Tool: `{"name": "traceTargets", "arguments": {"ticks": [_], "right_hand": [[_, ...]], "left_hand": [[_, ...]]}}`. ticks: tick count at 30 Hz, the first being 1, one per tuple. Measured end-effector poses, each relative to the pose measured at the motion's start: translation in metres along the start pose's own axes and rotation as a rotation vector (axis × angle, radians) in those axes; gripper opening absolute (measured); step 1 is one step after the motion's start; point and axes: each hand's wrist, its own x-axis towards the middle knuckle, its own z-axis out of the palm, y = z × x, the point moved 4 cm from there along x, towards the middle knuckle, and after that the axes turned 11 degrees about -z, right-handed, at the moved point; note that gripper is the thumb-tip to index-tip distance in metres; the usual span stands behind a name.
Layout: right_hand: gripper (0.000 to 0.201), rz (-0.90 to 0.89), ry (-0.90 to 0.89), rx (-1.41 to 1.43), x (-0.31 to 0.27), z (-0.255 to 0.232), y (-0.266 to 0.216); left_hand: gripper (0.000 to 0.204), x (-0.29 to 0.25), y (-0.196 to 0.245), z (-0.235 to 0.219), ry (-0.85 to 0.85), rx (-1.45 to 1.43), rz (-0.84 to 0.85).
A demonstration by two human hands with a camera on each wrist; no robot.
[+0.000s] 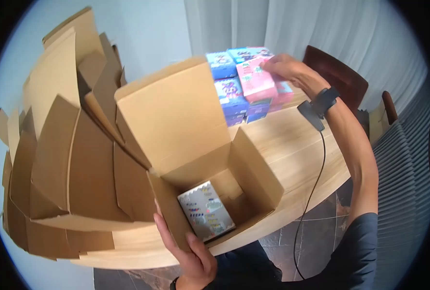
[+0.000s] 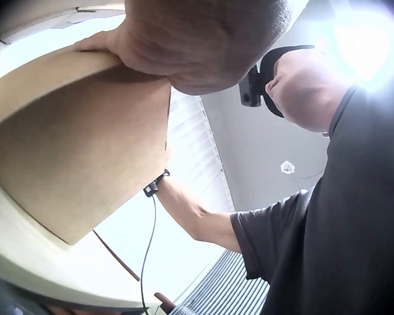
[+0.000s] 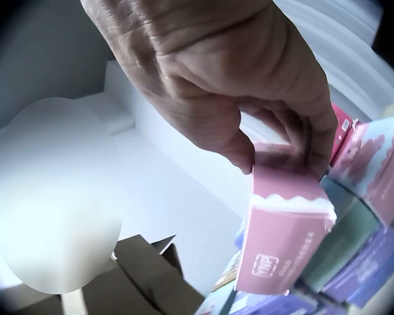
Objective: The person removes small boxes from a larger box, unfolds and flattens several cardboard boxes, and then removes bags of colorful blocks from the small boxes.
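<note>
Nearest us, our left hand (image 1: pixel 195 261) grips the front wall of the open cardboard box (image 1: pixel 253 179), fingers curled over its rim, and the box sits at the very edge of the bench (image 1: pixel 292 145); if that hold loosens or we tug, the box could slide off toward the floor. Inside it one grey pack (image 1: pixel 206 210) already lies tilted against the bottom, so a second pack dropped carelessly may land askew and jam. Farther off, our right hand (image 1: pixel 292 72) pinches the top of a pink pack (image 1: pixel 256 79) between thumb and fingers (image 3: pixel 315 141), held just at the stack of blue packs (image 1: pixel 229 92). That grip looks shallow, so we judge the pack could slip, or drag neighbours down. To the left, a heap of flattened cartons (image 1: pixel 65 145) leans close to the raised flap.
</note>
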Motion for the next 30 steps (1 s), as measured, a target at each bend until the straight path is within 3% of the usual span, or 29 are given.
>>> {"name": "traceTargets", "arguments": {"ticks": [2,3,4,5,7,8,9,12,13,15,19,22,25,26,30], "right_hand": [[0.045,-0.246,0.264,-0.700,-0.010,0.002,-0.022],[0.042,-0.501,0.345,-0.623,-0.028,0.017,-0.040],[0.035,-0.604,0.303,-0.406,-0.066,0.042,-0.076],[0.031,-0.620,0.133,-0.212,-0.109,0.073,-0.112],[0.021,-0.631,-0.430,-0.267,-0.171,0.135,-0.138],[0.028,-0.928,-0.624,-0.734,-0.196,0.168,-0.140],[0.034,-0.587,-0.919,-0.704,-0.198,0.186,-0.139],[0.060,-0.373,-1.006,-0.770,-0.165,0.225,-0.075],[0.060,-0.368,-0.997,-0.764,-0.163,0.226,-0.082],[0.077,0.472,-0.771,-0.316,-0.160,0.214,-0.076],[0.086,0.568,-0.748,-0.177,-0.179,0.228,-0.043],[0.086,0.355,-0.702,0.137,-0.189,0.244,-0.033],[0.089,0.418,-0.528,0.145,-0.189,0.230,-0.043],[0.087,0.420,-0.566,0.165,-0.189,0.226,-0.050],[0.080,0.284,-0.411,0.063,-0.186,0.223,-0.056]], "left_hand": [[0.058,-0.003,0.004,0.000,0.015,0.096,0.033],[0.055,-0.005,0.005,0.000,0.017,0.083,0.029],[0.054,-0.004,0.005,0.001,0.022,0.055,0.030],[0.053,-0.002,0.005,0.003,0.027,0.020,0.038],[0.053,-0.002,0.006,0.004,0.018,0.022,0.015],[0.053,-0.002,0.006,0.004,-0.006,0.006,0.020],[0.053,-0.001,0.005,0.003,-0.012,0.015,0.017],[0.053,-0.002,0.009,0.004,-0.050,0.002,0.033],[0.053,-0.003,0.011,0.007,-0.060,0.004,0.040],[0.052,-0.002,0.007,0.011,0.003,-0.123,-0.025],[0.054,0.000,0.007,0.011,-0.053,-0.042,0.012],[0.055,-0.001,0.008,0.008,-0.114,0.043,0.013],[0.073,-0.002,0.003,0.011,-0.128,-0.093,-0.008],[0.072,-0.003,0.005,0.009,-0.147,-0.033,-0.003],[0.071,-0.005,0.006,0.005,-0.102,0.159,0.053]]}}
